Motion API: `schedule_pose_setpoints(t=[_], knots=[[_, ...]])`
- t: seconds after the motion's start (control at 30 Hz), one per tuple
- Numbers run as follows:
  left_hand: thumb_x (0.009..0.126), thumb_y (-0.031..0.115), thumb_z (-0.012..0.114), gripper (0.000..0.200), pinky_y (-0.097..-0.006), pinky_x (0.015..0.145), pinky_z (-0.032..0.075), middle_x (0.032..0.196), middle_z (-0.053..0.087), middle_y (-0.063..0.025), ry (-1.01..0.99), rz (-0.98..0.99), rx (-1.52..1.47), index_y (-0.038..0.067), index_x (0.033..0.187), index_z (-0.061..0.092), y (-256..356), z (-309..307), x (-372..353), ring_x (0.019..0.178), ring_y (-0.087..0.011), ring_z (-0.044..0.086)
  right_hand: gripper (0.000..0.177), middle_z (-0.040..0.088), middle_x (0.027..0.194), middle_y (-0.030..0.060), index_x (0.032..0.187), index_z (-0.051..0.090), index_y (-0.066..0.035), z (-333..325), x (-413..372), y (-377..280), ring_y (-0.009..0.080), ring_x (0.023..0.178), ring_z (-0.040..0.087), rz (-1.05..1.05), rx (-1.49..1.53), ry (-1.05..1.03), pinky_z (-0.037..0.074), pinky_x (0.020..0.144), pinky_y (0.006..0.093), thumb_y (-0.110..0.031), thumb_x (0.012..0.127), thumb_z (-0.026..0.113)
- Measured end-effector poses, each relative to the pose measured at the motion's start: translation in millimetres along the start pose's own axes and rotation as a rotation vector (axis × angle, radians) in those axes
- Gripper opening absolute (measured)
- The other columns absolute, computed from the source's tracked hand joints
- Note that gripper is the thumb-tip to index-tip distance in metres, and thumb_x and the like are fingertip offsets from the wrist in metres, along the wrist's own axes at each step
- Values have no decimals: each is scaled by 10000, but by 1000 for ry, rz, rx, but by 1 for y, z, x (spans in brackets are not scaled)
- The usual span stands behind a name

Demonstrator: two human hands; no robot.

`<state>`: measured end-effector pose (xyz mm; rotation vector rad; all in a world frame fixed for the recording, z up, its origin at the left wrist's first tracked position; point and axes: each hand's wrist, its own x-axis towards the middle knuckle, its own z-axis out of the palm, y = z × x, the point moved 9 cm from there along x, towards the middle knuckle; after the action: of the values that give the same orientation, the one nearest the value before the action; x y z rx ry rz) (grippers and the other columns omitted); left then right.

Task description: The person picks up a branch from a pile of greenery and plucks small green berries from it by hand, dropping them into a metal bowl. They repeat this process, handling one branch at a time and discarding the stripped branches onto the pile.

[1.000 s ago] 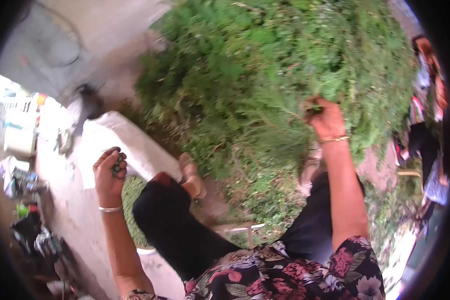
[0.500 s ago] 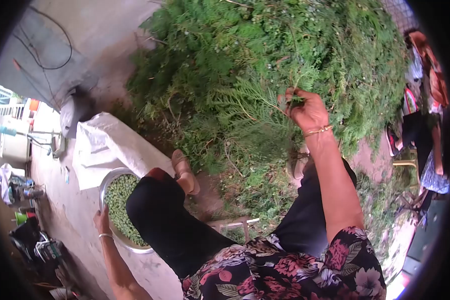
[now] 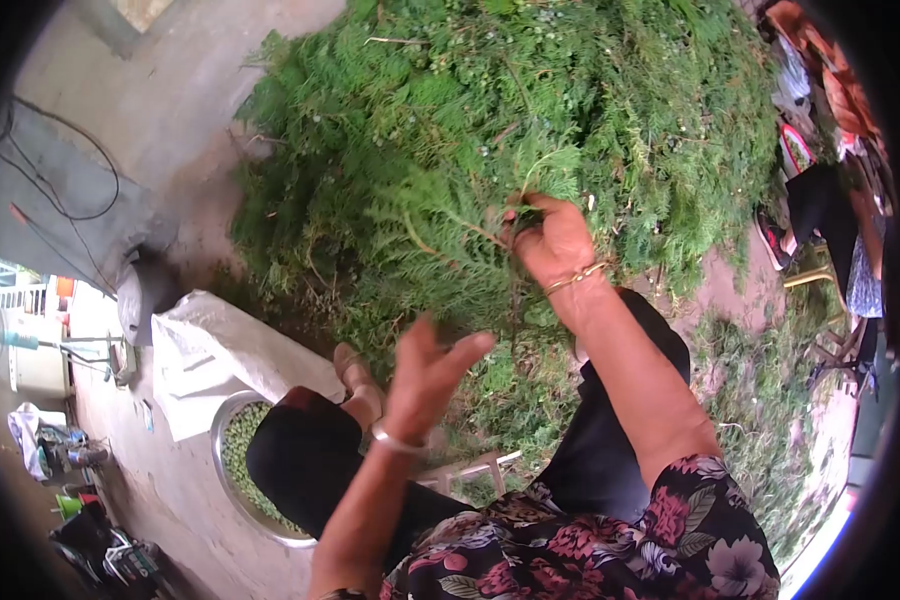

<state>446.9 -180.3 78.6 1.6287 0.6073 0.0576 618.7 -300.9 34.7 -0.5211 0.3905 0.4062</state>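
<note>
My right hand [image 3: 552, 240] is closed around the stem of a green conifer sprig [image 3: 460, 240], its flat leafy fronds spreading to the left. Behind it rises a large heap of cut conifer branches [image 3: 430, 110], with small pale cones among the leaves. My left hand [image 3: 425, 375], blurred by motion, hovers over my lap below the sprig with thumb and fingers apart and nothing in it. By my left knee stands a round metal basin [image 3: 222, 440] holding many small green cones [image 3: 245, 445], partly hidden by the leg.
A white sack [image 3: 220, 335] lies on the floor beside the basin. At right another person's leg and shoe [image 3: 773, 240] show near the heap. Cables [image 3: 60, 205] run along the wall at left, and black equipment [image 3: 105, 550] sits at lower left. Loose clippings [image 3: 750, 400] cover the floor at right.
My left hand has left the basin's rim and moved right and up, toward the sprig. My right hand still holds the sprig; the view has shifted slightly.
</note>
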Motion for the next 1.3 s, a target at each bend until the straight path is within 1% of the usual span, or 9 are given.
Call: schedule_pose_setpoints(t=[0.2, 0.23, 0.53, 0.6, 0.87, 0.9, 0.93, 1.07, 1.3], knots=[[811, 12, 649, 157, -316, 572, 543, 836, 668, -113, -240, -114, -561, -52, 952, 627, -22, 66, 25, 683, -205, 648, 124, 552, 959, 158, 996, 494, 39, 24, -18, -18, 266, 800, 541, -108, -69, -235, 517, 859, 455, -60, 933, 452], [817, -4, 630, 123, -303, 551, 519, 828, 669, -115, -244, -141, -628, -43, 934, 630, -24, 60, 27, 692, -209, 651, 201, 596, 949, 157, 1008, 519, 39, 15, -4, -27, 265, 835, 600, -425, -583, -368, 529, 814, 439, -152, 954, 486], [825, -16, 603, 84, -280, 514, 432, 829, 604, -128, -337, -171, -1092, -37, 907, 602, -41, 6, 48, 756, -232, 579, 307, 670, 907, 163, 969, 583, 56, 9, -39, -49, 223, 802, 647, -115, -715, -68, 521, 753, 350, -247, 932, 556], [802, -3, 635, 146, -275, 573, 432, 822, 556, -108, -365, -152, -1161, -52, 933, 593, -31, 0, 46, 763, -200, 515, 285, 671, 880, 133, 961, 607, 77, 36, -47, -37, 186, 760, 624, -345, -1496, -321, 504, 739, 323, -201, 915, 564], [905, 94, 530, 228, -242, 578, 402, 811, 425, -21, -590, 97, -1303, -8, 1109, 513, 14, -28, 41, 725, -131, 409, 336, 626, 774, 276, 835, 649, 76, 30, -57, -14, 414, 799, 625, -335, -1595, -292, 481, 733, 433, -259, 836, 626], [902, 89, 533, 236, -238, 572, 399, 808, 425, -22, -608, 98, -1304, -10, 1115, 508, 15, -28, 39, 716, -128, 407, 272, 611, 633, 118, 819, 637, 74, 29, -54, -15, 159, 574, 554, -394, -1536, -295, 443, 548, 329, -194, 864, 620], [898, 84, 535, 245, -234, 565, 396, 805, 424, -23, -626, 96, -1306, -13, 1121, 503, 16, -27, 37, 707, -126, 404, 272, 611, 633, 118, 819, 637, 74, 29, -54, -17, 159, 574, 554, -406, -1536, -300, 443, 548, 329, -194, 864, 620], [876, 81, 565, 279, -240, 556, 430, 813, 445, -35, -637, 65, -1313, -14, 1131, 502, 3, -28, 37, 715, -139, 437, 282, 631, 746, 246, 832, 652, 65, 27, -53, -24, 371, 735, 634, -341, -1452, -233, 490, 681, 399, -216, 808, 662], [878, 101, 564, 111, -234, 466, 397, 784, 561, -67, 2, -220, -790, 22, 956, 554, -36, -80, 64, 636, -134, 503, 220, 615, 648, 132, 807, 636, 61, 29, -55, -42, 181, 563, 549, -532, -1530, -238, 442, 545, 321, -157, 833, 650]])
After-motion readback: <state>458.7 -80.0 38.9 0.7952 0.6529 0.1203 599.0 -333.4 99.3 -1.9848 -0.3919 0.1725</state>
